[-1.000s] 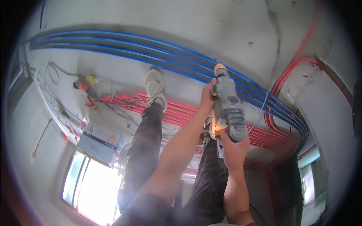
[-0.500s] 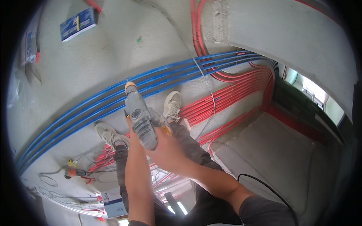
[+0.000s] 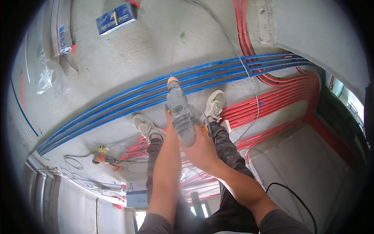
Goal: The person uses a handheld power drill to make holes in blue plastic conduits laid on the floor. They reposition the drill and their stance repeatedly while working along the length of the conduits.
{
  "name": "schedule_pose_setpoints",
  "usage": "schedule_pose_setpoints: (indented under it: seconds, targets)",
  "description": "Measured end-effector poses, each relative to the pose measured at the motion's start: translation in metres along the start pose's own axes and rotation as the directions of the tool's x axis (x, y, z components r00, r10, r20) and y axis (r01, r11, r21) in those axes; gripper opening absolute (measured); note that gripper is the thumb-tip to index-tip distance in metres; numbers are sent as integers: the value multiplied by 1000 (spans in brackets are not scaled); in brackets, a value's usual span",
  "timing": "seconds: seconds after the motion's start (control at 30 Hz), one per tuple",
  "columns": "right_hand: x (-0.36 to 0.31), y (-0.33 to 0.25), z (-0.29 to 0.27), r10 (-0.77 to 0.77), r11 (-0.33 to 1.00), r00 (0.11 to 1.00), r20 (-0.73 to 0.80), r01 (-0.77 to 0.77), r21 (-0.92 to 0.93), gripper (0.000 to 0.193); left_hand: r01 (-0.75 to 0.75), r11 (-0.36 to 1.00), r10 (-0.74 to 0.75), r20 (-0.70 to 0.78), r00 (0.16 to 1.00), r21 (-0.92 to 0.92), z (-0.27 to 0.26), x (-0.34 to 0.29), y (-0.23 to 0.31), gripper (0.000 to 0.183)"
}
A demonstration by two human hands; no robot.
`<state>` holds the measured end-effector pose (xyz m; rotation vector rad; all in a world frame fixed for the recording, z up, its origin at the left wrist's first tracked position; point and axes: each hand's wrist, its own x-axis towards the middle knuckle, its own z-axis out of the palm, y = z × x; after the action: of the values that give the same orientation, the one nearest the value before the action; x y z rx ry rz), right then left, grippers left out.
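A dusty grey rotary hammer drill point(image 3: 180, 111) with an orange collar points away from me, over the row of blue conduit pipes point(image 3: 128, 102) on the floor. Its thin bit reaches the farthest blue pipe's edge; whether the tip touches the floor I cannot make out. My right hand point(image 3: 201, 150) is wrapped round the rear grip, with an orange part showing beside it. On the drill's left side, my left hand point(image 3: 169, 120) grips low near the front, its fingers mostly hidden behind the body. My shoes stand on the near side of the blue pipes, either side of the drill.
Red conduits point(image 3: 272, 97) run along the floor at right. A grey cable point(image 3: 255, 85) crosses the pipes. At left lie an orange-and-grey power tool point(image 3: 103, 159) and tangled wires. A blue box point(image 3: 122, 19) sits far left, near plastic-wrapped lengths point(image 3: 60, 31). A black cord point(image 3: 292, 191) hangs at lower right.
My view has swung left, so the whole scene sits farther right. Both hands keep their hold on the drill, and its bit stays at the same far blue pipe.
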<state>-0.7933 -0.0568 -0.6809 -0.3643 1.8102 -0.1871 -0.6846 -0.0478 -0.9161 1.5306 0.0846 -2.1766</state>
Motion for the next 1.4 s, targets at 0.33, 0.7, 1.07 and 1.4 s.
schedule_pose_setpoints:
  seconds: [0.33, 0.7, 1.07, 1.4]
  targets:
    - [13, -7, 3, -78, 997, 997, 17, 79, -23, 48, -125, 818, 205, -81, 975, 561, -2, -24, 29, 38]
    - [28, -41, -44, -90, 984, 989, -120, 107, 145, 28, -7, -608, -47, -27, 999, 794, -33, -394, 85, 68]
    - [20, -37, -34, -105, 988, 992, -66, 112, 108, 25, 159, -654, 34, -181, 983, 739, -54, -399, 58, 73]
    - [25, -39, -14, -107, 984, 988, -108, 121, 132, 24, 169, -740, 53, -195, 979, 651, -63, -397, 38, 74]
